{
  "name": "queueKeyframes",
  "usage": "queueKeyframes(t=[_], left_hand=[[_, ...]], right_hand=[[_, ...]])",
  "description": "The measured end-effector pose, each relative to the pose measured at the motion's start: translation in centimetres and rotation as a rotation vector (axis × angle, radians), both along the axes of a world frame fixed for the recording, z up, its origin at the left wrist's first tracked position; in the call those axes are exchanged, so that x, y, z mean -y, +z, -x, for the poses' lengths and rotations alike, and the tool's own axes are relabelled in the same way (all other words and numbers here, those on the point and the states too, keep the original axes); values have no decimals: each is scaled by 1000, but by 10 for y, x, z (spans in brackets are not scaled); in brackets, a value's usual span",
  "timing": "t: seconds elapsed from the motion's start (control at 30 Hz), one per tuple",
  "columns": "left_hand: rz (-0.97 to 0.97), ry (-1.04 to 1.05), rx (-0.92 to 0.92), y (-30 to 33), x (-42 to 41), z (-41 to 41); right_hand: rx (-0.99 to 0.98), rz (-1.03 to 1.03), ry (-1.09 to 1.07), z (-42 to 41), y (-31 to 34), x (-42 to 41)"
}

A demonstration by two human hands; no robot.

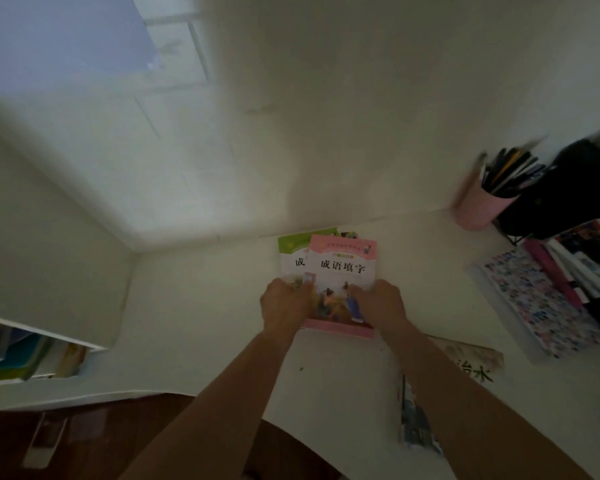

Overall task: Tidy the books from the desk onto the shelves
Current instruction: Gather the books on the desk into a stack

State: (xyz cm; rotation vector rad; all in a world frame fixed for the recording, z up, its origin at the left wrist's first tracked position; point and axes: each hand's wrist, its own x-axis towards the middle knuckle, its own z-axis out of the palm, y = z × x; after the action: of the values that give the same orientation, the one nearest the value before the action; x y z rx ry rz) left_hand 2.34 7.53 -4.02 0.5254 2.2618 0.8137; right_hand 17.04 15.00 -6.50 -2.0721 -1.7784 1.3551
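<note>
The pink book (343, 271) is showing a smooth, slightly glossy paper cover, and the green book (297, 251) under it is looking the same. The desk (194, 306) is presenting a smooth, matt white surface. The pink pen cup (478, 209) is appearing as matt plastic. The floor (118, 441) below is reading as dark polished wood.

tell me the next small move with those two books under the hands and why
Probably square the pink book over the green book and lift both together. The left hand and right hand already hold their near edges, the green one sticks out to the left, and the shelf lies to the left.
</note>
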Motion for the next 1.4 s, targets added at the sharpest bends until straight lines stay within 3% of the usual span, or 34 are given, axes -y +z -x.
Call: queueKeyframes(t=[0.17,0.33,0.47,0.63,0.73,1.07,1.2,1.33,1.4], left_hand=[[-30,62,159,-9,-26,9],[-124,136,515,-10,-20,27],[-238,-25,552,1,15,41],[-484,-235,607,5,56,69],[-511,-322,515,3,65,72],[-641,-135,563,-20,69,57],[-571,-207,568,-9,76,50],[-203,-321,553,9,86,30],[-47,-370,449,13,84,17]], right_hand=[[143,-107,93,19,-17,-8],[-36,-9,23,22,-25,4],[-319,96,-99,28,-23,22],[-742,-130,-124,32,20,43],[-753,-262,-113,38,14,61],[-772,-160,-243,51,1,87],[-731,-174,-214,35,16,96],[-516,17,-225,3,32,118],[-390,151,-255,-5,31,126]])
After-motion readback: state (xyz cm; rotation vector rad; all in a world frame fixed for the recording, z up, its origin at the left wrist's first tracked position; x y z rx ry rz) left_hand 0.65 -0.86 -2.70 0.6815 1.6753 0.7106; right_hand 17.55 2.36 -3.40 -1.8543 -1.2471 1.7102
